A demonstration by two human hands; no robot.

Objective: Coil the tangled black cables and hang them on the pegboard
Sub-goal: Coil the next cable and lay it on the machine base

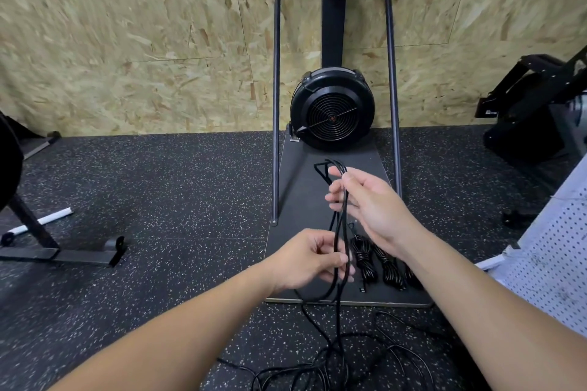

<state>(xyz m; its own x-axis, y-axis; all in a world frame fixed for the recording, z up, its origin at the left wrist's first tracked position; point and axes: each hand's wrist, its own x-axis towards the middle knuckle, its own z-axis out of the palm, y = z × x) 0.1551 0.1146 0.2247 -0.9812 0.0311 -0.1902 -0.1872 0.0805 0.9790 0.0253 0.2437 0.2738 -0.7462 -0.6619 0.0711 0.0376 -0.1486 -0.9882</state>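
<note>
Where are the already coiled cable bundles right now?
In the head view, the coiled bundles lie side by side on the machine's dark base plate, just below the right hand.

Rough chipboard wall (pixel 127 41) at the far side; speckled matt rubber floor (pixel 158 184); glossy black cables (pixel 340 232); matt metal frame (pixel 276 105); white perforated pegboard (pixel 556 247) on the right.

no legible text, labels, or numbers

Speckled floor (pixel 158 184) carries tangled cables (pixel 333 368) (black), machine platform (pixel 295 200)
</note>
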